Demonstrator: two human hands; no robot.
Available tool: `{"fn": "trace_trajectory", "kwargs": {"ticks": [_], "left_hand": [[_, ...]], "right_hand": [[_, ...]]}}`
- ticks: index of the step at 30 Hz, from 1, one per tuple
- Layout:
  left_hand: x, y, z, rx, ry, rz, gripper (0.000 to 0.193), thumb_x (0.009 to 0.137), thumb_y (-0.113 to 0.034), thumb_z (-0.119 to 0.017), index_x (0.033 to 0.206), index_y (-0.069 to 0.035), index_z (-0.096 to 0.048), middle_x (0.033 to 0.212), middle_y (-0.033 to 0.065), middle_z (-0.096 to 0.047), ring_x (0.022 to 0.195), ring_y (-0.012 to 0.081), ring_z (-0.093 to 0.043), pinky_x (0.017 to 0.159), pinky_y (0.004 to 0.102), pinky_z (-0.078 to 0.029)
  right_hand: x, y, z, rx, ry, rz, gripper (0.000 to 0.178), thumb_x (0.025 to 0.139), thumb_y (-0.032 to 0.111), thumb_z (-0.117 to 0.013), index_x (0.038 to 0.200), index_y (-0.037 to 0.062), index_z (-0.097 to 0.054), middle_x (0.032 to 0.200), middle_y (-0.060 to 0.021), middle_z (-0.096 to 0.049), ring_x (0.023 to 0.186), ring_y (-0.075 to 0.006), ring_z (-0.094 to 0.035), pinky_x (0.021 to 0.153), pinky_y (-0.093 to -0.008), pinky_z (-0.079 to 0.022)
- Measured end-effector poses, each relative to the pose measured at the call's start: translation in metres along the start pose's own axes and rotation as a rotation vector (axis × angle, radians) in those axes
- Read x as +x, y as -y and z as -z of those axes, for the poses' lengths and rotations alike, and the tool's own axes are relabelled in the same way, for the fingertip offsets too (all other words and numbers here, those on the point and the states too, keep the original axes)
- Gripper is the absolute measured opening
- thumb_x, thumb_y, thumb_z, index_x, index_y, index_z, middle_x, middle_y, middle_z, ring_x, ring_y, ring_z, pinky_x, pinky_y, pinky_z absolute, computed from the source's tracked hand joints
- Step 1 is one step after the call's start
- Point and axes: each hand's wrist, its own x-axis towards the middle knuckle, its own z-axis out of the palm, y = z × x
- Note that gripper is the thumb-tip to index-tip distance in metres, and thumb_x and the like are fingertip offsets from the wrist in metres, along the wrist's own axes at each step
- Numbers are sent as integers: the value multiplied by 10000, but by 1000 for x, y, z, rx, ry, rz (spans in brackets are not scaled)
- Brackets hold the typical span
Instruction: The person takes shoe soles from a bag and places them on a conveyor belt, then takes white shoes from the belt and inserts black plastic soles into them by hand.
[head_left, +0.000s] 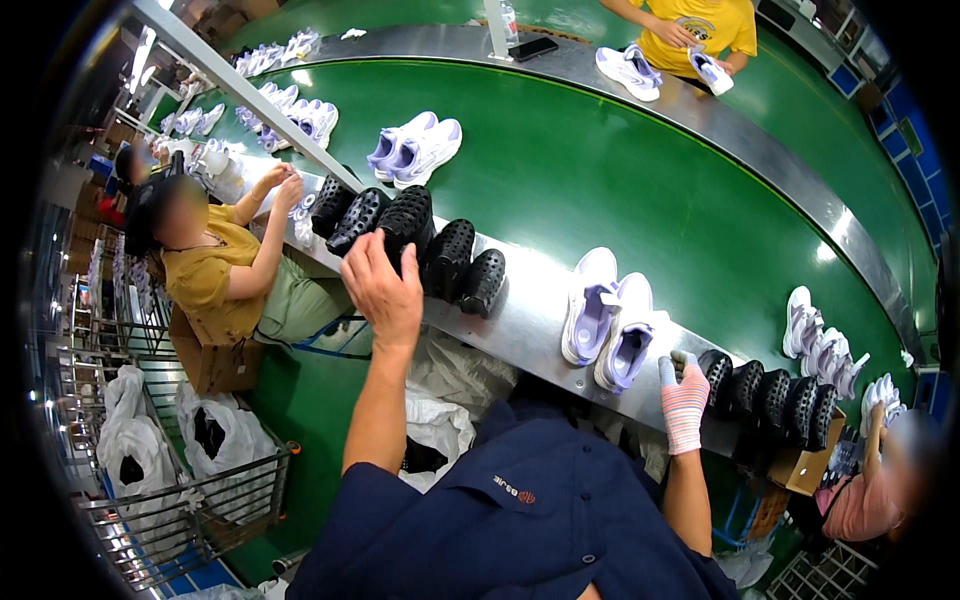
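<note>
A green belt (560, 170) is curving across the view, its ends disappearing into the dark rim. The metal worktop (525, 335) is running along its near side, partly hidden beneath shoes and forms. At lower left a wire cart (245, 470) is standing. A white-and-lavender shoe pair (590, 310) is straddling the worktop's edge, toes lying over the belt. Black, hole-dotted forms are standing on the worktop in a left row (450, 255) and a right row (772, 400). The bare left hand (388, 290) is overlapping the left row, thumb parting from fingers; whether it is gripping, I cannot tell. The striped-gloved right hand (685, 395) is bending beside the right row, its hold being equally unclear.
</note>
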Motion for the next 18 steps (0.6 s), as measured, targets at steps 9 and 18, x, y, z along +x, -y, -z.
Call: {"fn": "trace_trajectory", "kwargs": {"ticks": [9,18], "left_hand": [[47,4,23,-38,-97,-68,407,829,-218,-813,1150,-21,-658,1136,134,-662,1097,353,-586,976,486,-455],[-74,-143,18,-961,299,-503,471,763,-241,-835,1125,-5,-649,1136,147,-626,1047,340,-611,914,442,-502]], "right_hand": [[-12,79,10,366,65,137,225,925,112,-721,1110,-16,-711,941,-120,-755,845,-121,-692,793,-284,-543],[-30,139,-27,1485,522,-375,350,997,227,-657,1306,74,-594,1165,-25,-669,1015,-121,-641,865,-293,-537]]}}
